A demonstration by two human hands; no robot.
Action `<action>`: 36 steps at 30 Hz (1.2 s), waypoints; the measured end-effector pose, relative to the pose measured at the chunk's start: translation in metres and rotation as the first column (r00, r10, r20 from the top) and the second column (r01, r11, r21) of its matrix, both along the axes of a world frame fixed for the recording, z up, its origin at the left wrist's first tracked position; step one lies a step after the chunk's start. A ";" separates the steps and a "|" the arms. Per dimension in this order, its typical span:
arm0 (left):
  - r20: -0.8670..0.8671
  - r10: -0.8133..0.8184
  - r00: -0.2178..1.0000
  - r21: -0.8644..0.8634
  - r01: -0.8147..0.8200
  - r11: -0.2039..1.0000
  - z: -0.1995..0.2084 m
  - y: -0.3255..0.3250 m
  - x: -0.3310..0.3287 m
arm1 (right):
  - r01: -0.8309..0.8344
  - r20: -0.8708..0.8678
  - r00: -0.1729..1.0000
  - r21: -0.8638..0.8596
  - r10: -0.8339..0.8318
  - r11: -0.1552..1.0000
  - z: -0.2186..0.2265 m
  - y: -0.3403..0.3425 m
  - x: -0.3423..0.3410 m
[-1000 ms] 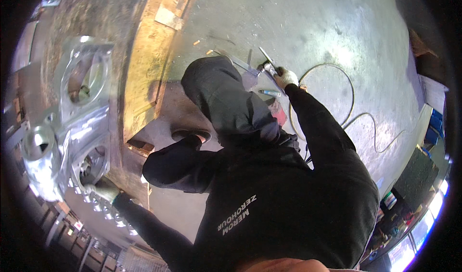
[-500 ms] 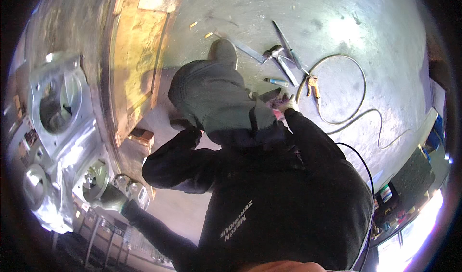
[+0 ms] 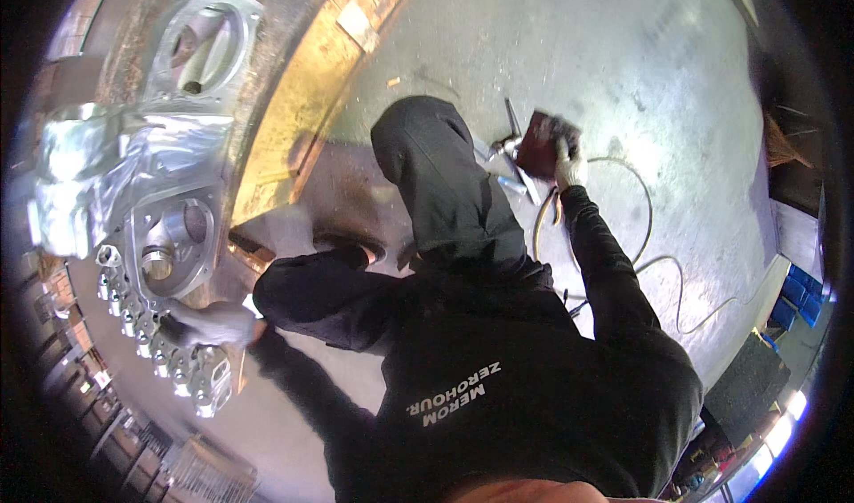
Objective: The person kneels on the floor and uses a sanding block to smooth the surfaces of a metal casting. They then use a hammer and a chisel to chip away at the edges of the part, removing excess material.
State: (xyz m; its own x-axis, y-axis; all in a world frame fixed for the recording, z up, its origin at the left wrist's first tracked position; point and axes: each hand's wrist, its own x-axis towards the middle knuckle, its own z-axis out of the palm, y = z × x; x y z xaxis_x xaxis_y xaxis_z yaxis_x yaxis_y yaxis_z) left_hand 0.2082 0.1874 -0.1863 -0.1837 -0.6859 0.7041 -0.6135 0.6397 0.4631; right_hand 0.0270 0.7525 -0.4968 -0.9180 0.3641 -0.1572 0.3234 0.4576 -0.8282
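Only the head view on my feed, so here goes. My right hand (image 3: 569, 160), in a pale glove, has its fingers closed on the edge of a dark red pad (image 3: 537, 147), held out over the floor tools, near the looped hose (image 3: 650, 218). My left hand (image 3: 218, 323), gloved too, is right by the lower end of the shiny metal casting (image 3: 147, 156), which sits over at left beside the yellowish wooden beam (image 3: 307, 103). Those fingers are blurry, so can't tell how open they are or whether they've got hold of it.
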 end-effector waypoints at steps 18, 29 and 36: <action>-0.202 -0.630 0.750 0.718 0.551 0.425 -0.030 0.094 -0.039 | -0.618 -0.288 0.584 -0.764 0.759 0.185 0.281 -0.376 0.026; 0.084 -0.531 0.843 0.680 0.342 0.649 -0.062 0.063 -0.016 | -0.813 -0.671 0.370 0.100 0.642 0.573 0.279 -0.401 0.025; 0.298 -0.764 0.572 0.402 0.651 0.644 -0.036 0.052 -0.012 | -0.810 0.280 -0.458 0.258 0.843 -0.526 0.348 -0.414 -0.003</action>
State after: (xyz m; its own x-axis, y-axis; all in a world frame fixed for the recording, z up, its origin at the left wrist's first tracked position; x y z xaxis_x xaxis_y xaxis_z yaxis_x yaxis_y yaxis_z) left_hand 0.1965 0.2396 -0.2227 -0.9031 -0.3263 0.2790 -0.1656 0.8643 0.4750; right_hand 0.0236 0.3382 -0.1485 0.0683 -0.9486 -0.3089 -0.8213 0.1223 -0.5572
